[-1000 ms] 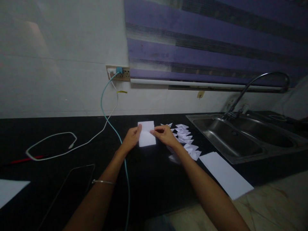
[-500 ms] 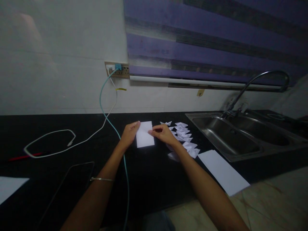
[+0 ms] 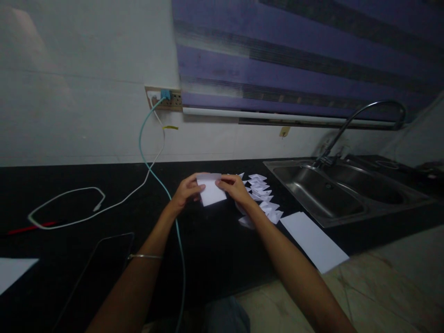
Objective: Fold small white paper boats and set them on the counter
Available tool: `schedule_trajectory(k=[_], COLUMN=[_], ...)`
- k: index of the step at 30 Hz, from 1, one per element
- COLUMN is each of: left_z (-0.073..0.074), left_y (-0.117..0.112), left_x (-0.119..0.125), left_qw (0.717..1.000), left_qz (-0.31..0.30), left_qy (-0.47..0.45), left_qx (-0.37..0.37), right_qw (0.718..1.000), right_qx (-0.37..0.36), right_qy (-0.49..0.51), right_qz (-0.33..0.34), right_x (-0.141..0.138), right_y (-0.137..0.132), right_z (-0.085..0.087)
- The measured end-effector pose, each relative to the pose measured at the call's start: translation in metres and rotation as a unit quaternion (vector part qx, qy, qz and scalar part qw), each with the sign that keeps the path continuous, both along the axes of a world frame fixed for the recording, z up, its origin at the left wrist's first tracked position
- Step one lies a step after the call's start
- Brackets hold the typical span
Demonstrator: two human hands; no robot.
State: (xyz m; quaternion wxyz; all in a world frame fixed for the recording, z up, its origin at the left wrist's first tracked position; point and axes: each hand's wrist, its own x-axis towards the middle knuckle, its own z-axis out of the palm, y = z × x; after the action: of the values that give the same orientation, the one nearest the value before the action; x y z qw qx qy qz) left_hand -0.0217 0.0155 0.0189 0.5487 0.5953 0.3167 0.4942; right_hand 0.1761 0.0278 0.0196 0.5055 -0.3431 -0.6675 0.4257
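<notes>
A small white sheet of paper (image 3: 212,194) is held between both hands above the dark counter. My left hand (image 3: 188,190) grips its left side, thumb on the front face and fingers behind. On the right side my right hand (image 3: 235,188) pinches it in the same way. The top strip of the sheet looks greyer than the rest, as if bent along a line. Just right of my right hand lie several folded white paper boats (image 3: 260,187) in rows, some partly hidden behind that hand and wrist.
White paper sheets (image 3: 314,240) lie at the counter's front edge, with another paper (image 3: 15,273) far left. A phone (image 3: 100,263) lies by my left forearm. Cables run from the wall socket (image 3: 173,98). A red pen (image 3: 31,226) and a sink (image 3: 312,194) flank the space.
Both hands have come to matching grips on the paper's sides, near its top. The sheet looks shorter, its upper part now bent. The whole view has shifted slightly.
</notes>
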Motion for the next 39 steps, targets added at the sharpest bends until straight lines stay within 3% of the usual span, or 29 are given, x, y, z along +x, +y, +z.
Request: schedule_trajectory(k=[4, 8, 12, 18, 23, 26, 29, 32, 35, 39], left_z=[0.003, 0.011, 0.013, 0.01, 0.016, 0.019, 0.016, 0.01, 0.009, 0.016], left_y=[-0.002, -0.003, -0.003, 0.0, -0.006, -0.008, -0.004, 0.001, -0.002, -0.011], left_x=[0.003, -0.003, -0.009, -0.008, -0.008, -0.008, -0.006, -0.002, 0.001, 0.003], left_qw=[0.999, 0.995, 0.994, 0.996, 0.996, 0.998, 0.999, 0.997, 0.99, 0.984], left_qz=[0.039, 0.089, 0.102, 0.087, 0.082, 0.05, 0.0, -0.023, -0.015, 0.001], left_qy=[0.013, 0.028, 0.033, -0.001, 0.015, -0.008, -0.033, 0.041, 0.141, 0.178], left_qx=[0.004, 0.039, 0.036, 0.018, 0.043, 0.045, -0.009, -0.054, -0.023, 0.019], right_qw=[1.0, 0.999, 0.997, 0.998, 0.999, 0.999, 0.998, 0.997, 0.998, 0.998], right_qx=[-0.008, -0.008, -0.021, -0.013, 0.011, 0.019, 0.022, 0.031, 0.03, -0.003], right_qy=[0.018, 0.049, 0.067, 0.06, 0.031, 0.029, 0.051, 0.062, 0.048, 0.059], right_qz=[-0.018, 0.002, 0.018, -0.002, -0.01, -0.015, -0.022, -0.023, -0.023, -0.015], right_x=[-0.001, -0.005, -0.009, -0.007, -0.005, -0.005, -0.004, -0.004, -0.004, -0.005], right_y=[0.0, -0.002, -0.002, 0.0, 0.003, 0.004, 0.004, 0.004, 0.002, 0.0], right_z=[0.001, 0.001, 0.0, -0.002, -0.004, -0.005, -0.005, -0.004, -0.001, 0.004])
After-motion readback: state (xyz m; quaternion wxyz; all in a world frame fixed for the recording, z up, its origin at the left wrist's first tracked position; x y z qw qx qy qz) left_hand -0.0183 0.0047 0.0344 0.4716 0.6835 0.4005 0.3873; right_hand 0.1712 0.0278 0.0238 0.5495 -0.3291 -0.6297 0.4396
